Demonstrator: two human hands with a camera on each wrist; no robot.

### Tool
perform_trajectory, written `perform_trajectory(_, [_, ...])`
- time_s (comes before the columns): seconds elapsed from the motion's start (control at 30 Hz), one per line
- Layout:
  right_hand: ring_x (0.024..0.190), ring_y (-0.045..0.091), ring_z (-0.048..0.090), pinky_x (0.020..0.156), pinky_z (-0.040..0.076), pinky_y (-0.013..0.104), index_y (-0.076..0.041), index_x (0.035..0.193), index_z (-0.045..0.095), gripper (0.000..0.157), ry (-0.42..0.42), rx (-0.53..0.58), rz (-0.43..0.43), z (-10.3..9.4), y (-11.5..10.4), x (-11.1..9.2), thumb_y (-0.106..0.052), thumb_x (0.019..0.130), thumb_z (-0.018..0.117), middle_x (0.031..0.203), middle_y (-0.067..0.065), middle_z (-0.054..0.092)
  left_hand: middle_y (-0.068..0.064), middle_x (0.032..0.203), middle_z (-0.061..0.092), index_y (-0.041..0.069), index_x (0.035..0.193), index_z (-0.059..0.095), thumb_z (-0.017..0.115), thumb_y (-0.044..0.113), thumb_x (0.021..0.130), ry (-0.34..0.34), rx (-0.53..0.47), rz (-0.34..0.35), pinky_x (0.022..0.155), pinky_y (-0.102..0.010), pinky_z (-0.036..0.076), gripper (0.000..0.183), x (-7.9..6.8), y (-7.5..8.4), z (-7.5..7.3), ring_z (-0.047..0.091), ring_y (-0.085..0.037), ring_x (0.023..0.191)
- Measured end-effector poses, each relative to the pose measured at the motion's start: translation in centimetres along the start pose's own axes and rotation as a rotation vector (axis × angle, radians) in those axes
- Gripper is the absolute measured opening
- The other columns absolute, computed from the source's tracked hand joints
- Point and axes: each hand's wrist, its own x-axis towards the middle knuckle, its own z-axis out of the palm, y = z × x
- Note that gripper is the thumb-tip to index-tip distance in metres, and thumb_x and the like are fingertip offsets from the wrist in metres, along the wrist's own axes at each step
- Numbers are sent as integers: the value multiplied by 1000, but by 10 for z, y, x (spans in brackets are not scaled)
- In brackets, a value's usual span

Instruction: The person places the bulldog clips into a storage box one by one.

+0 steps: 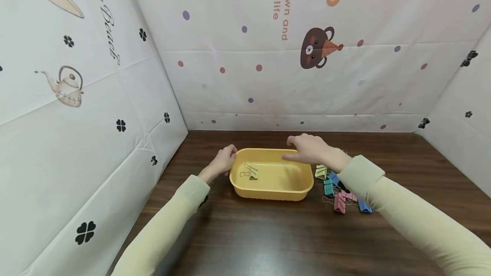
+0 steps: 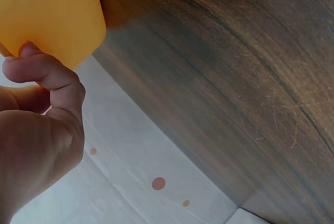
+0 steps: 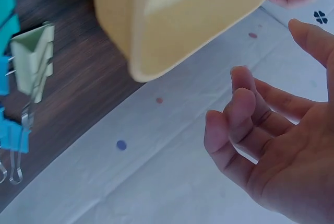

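Observation:
A yellow plastic bin [image 1: 273, 195] stands on the table with a pale yellow binder clip [image 1: 253, 172] lying inside at its left. My left hand [image 1: 224, 160] grips the bin's left rim; in the left wrist view its curled fingers [image 2: 47, 72] meet the yellow wall. Above the bin's back right part hovers my right hand [image 1: 310, 149], fingers spread and holding nothing. To the right of the bin lies a loose group of binder clips: a pale yellow one [image 1: 321, 171], a teal one [image 1: 328, 187], a pink one [image 1: 339, 202] and blue ones [image 1: 365, 206]. My right forearm hides part of that group.
The dark wooden table [image 1: 245, 237] meets a patterned white sheet at the back [image 1: 230, 93], with more sheet on the left [image 1: 115, 173] and right sides [image 1: 464, 148]. The binder clips sit close to the bin's right end.

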Motion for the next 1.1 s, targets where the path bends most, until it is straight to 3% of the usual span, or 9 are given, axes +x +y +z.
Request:
perform_trajectory(0.17, [68, 14, 60, 45, 41, 26, -6, 116, 66, 54, 30, 3, -11, -1, 11, -18, -51, 87, 65, 90, 7, 70, -27, 86, 64, 0, 118, 52, 39, 10, 104, -2, -13, -7, 35, -25, 43, 22, 1, 0, 0, 45, -13, 36])
perform_trajectory(0.33, [57, 8, 51, 41, 37, 23, -6, 108, 68, 51, 56, 26, -16, 0, 17, -34, -51, 85, 67, 68, -4, 60, -26, 84, 64, 2, 117, 52, 39, 11, 104, -7, -20, -19, 35, -26, 44, 21, 3, -1, 0, 45, -14, 36])
perform_trajectory(0.47, [57, 7, 51, 42, 37, 23, -8, 101, 70, 48, 37, 28, -22, 2, 21, -44, -53, 83, 69, 69, -5, 61, -26, 85, 64, 2, 117, 52, 39, 11, 104, -10, -29, -20, 34, -24, 43, 21, 2, -2, 1, 45, -13, 36])
perform_trajectory(0.73, [55, 7, 50, 44, 38, 23, -10, 91, 71, 46, -127, 39, -33, 10, 26, -62, -54, 76, 75, 74, -2, 66, -27, 86, 64, 1, 118, 52, 38, 11, 104, -11, -33, -8, 35, -25, 44, 22, 2, -3, 1, 45, -13, 36])
perform_trajectory(0.83, [54, 6, 46, 46, 35, 22, -9, 89, 69, 47, -187, 23, -28, 11, 27, -69, -52, 73, 78, 70, -4, 59, -26, 84, 64, 1, 117, 52, 39, 11, 104, -4, -28, -12, 36, -29, 46, 21, 3, -2, 1, 45, -13, 36])
perform_trajectory(1.0, [53, 8, 31, 48, 21, 23, -13, 72, 57, 43, -279, -1, 25, 12, 28, -78, -47, 70, 82, 60, -7, 35, -23, 78, 63, 2, 116, 53, 40, 11, 104, 4, -23, -19, 38, -32, 49, 20, 3, -3, 1, 46, -14, 35])
perform_trajectory(1.1, [53, 8, 37, 47, 24, 23, -14, 67, 54, 42, -336, -22, 53, 12, 29, -84, -44, 68, 84, 58, -7, 43, -22, 77, 63, 2, 117, 53, 40, 11, 104, 1, -18, -20, 37, -31, 48, 20, 3, -4, 2, 46, -14, 35])
